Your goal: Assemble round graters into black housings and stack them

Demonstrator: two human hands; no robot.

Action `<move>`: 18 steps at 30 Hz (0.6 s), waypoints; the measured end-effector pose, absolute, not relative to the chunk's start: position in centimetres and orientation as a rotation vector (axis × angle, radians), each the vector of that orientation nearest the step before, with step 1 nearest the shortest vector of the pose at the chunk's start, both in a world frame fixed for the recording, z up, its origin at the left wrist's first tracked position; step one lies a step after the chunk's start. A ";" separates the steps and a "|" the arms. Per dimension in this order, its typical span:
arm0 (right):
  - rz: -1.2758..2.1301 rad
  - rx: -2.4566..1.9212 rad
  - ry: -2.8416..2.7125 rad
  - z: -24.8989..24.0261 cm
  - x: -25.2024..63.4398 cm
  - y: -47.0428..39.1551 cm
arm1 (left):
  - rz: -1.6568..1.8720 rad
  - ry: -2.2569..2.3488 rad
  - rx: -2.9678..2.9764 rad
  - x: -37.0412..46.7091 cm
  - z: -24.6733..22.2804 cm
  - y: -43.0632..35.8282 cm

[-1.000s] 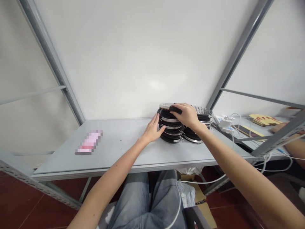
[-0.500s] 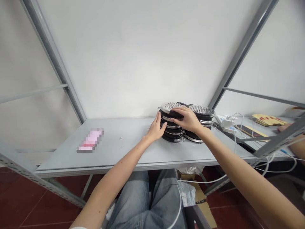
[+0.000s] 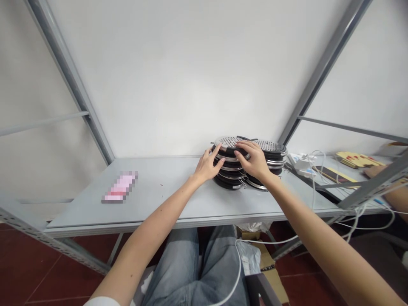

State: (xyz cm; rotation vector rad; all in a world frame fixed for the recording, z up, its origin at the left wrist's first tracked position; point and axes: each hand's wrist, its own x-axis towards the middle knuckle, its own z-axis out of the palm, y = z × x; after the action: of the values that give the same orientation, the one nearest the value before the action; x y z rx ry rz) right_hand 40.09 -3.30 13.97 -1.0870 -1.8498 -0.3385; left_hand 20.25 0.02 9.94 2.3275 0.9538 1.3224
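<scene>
Two stacks of round black discs with perforated metal tops stand side by side at the back of a grey table. My left hand rests against the left side of the nearer stack, fingers spread and reaching up to its top disc. My right hand lies on the front of the same stack, fingers curled over the top disc's edge. The second stack stands just to the right, partly behind my right hand.
A blurred pink item lies on the table's left part. White cables, a small white box and a flat cardboard piece lie at the right, where another person's hand rests. Grey shelf posts rise on both sides.
My left hand slid up the stack's side to the top disc. My right hand shifted slightly and now curls over the top disc's edge.
</scene>
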 end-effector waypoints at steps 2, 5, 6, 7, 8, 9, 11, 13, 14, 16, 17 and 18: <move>-0.346 -1.110 -1.773 13.6 40.2 -3.4 | 1.341 0.960 2.289 20.4 9.9 0.1; -0.344 -1.122 -1.703 13.4 40.4 -3.6 | 1.375 0.976 2.205 20.8 9.7 0.6; -0.338 -1.121 -1.688 13.4 40.5 -3.7 | 1.384 0.984 2.174 20.9 9.5 0.8; -0.333 -1.116 -1.673 13.4 40.5 -3.9 | 1.394 0.991 2.144 21.1 9.4 1.1; -0.331 -1.109 -1.651 13.4 40.5 -4.2 | 1.406 0.995 2.112 21.4 9.2 1.4; -0.337 -1.100 -1.614 13.3 40.4 -4.5 | 1.421 0.996 2.080 21.6 9.1 1.6; -0.349 -1.085 -1.496 12.7 40.1 -5.4 | 1.452 0.992 2.006 22.0 9.1 2.0; -0.318 -1.093 -1.341 11.1 39.6 -6.5 | 1.459 1.020 1.886 22.4 9.4 2.2; -0.263 -1.104 -1.276 10.0 39.5 -6.9 | 1.440 1.059 1.805 22.6 9.7 2.3; -0.068 -1.152 -1.136 7.2 39.4 -7.4 | 1.363 1.162 1.623 22.6 10.2 2.6; 0.055 -1.187 -1.057 5.8 39.5 -7.4 | 1.318 1.194 1.560 22.5 10.5 2.9; 0.156 -1.225 -0.965 4.4 39.7 -7.2 | 1.282 1.197 1.539 22.4 10.7 3.2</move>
State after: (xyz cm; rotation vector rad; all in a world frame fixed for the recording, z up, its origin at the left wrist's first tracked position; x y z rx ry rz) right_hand 39.70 -7.22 4.39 -1.2254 -0.9647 0.1559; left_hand 22.44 3.20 10.68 1.5388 1.1968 1.2816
